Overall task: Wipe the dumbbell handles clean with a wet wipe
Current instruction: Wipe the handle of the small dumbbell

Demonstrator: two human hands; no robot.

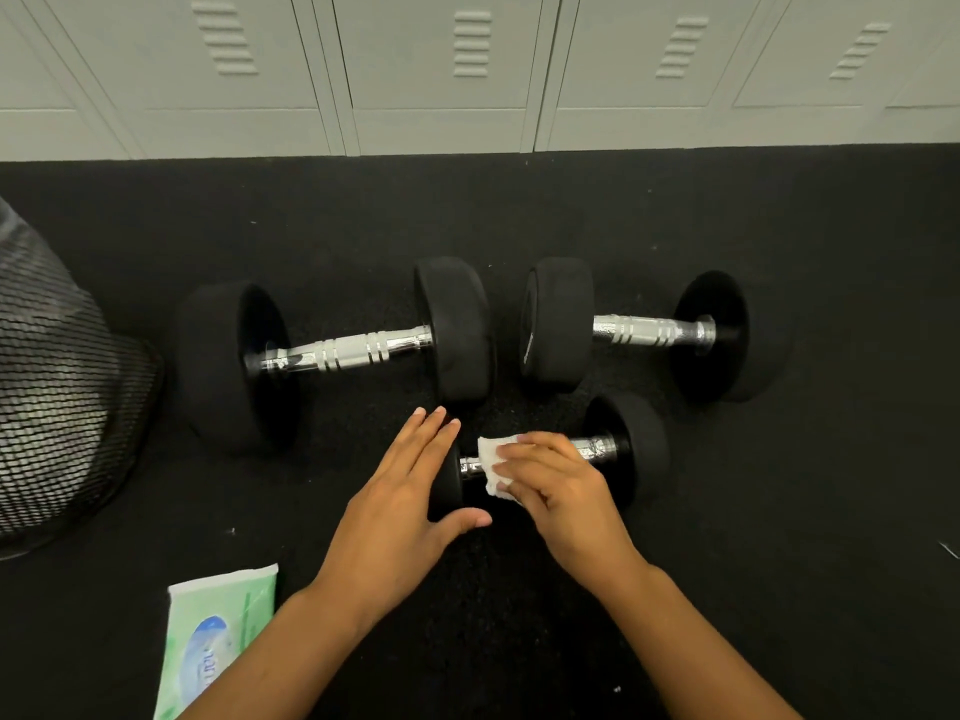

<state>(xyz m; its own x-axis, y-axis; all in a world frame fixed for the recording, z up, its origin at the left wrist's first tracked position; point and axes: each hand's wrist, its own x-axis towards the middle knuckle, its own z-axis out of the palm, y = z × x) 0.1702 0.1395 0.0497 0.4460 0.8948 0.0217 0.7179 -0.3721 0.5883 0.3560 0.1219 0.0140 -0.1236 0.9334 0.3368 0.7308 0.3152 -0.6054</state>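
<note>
Mesh bin (pixel 62 387) at far left on the black floor (pixel 779 511); green wipe pack (pixel 218 631) near my left forearm. Large dumbbell (pixel 332 350) left of centre, handle bare. My left hand (pixel 400 506) lies flat, fingers straight, on the left head of the small dumbbell (pixel 631 452) nearest me. My right hand (pixel 558 485) curls over that handle, pressing the white wet wipe (pixel 496 467) against it. Third dumbbell (pixel 654 330) lies behind, to the right. Grey lockers (pixel 467 70) along the back.
</note>
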